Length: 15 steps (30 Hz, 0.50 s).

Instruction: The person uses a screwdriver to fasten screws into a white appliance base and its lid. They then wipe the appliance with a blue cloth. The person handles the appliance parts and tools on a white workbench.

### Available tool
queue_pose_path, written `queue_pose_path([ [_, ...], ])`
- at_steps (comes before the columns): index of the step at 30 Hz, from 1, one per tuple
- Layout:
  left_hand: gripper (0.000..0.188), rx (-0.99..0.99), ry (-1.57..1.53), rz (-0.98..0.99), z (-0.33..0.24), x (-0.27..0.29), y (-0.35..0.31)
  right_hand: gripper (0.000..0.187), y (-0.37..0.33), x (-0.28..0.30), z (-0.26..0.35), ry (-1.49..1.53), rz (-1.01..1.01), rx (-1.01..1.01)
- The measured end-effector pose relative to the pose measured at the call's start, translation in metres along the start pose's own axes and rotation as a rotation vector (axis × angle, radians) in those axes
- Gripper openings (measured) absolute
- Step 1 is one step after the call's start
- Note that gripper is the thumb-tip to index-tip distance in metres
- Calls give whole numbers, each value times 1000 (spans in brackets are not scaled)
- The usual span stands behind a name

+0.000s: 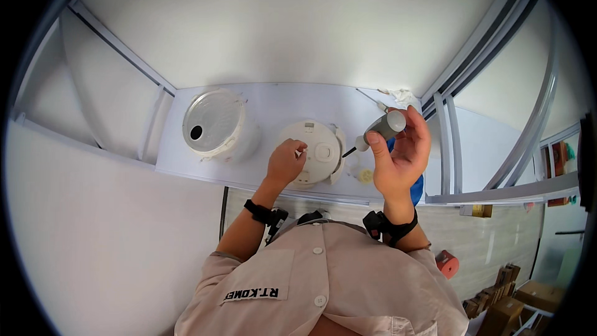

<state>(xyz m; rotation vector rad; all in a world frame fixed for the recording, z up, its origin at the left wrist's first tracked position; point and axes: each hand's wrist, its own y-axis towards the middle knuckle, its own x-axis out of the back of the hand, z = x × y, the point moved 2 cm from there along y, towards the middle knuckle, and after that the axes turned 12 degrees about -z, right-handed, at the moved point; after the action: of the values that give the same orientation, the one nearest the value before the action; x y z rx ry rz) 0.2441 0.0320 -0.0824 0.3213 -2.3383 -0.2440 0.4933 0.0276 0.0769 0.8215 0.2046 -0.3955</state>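
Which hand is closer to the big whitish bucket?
Left. The left hand is right of the bucket, at the round white disc; the right hand is farther right, holding the grey-handled tool.

A white rectangular tabletop [267,98] carries a pale, see-through bucket [249,140] at its left end and, near the middle, a round white appliance [324,152] lying flat. Right of that, toward the near edge, sits a small yellow disc [365,176], with a partly hidden blue object [418,191] farther right at the near side. At the far right lie a slim, long-shafted tool [381,106] and a crumpled white wad [404,97].
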Motion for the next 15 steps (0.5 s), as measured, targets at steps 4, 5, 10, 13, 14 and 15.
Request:
queue_pose_path([
  [4, 16, -79, -82, -77, -19, 27, 6, 67, -3, -11, -1, -29, 40, -11],
  [5, 15, -120, -93, -101, -21, 34, 7, 68, -5, -14, -1, -31, 52, -35],
  [10, 15, -322, 14, -219, -25, 63, 9, 64, -12, -38, 0, -39, 183, -12],
  [13, 16, -412, 87, -329, -25, 88, 12, 63, -20, -55, -1, 8, 204, -21],
  [14, 16, -434, 97, -372, -22, 96, 13, 63, -24, -65, 0, 55, 186, -30],
  [15, 16, -444, 126, -416, -17, 103, 16, 62, -26, -73, 2, 101, 168, -38],
])
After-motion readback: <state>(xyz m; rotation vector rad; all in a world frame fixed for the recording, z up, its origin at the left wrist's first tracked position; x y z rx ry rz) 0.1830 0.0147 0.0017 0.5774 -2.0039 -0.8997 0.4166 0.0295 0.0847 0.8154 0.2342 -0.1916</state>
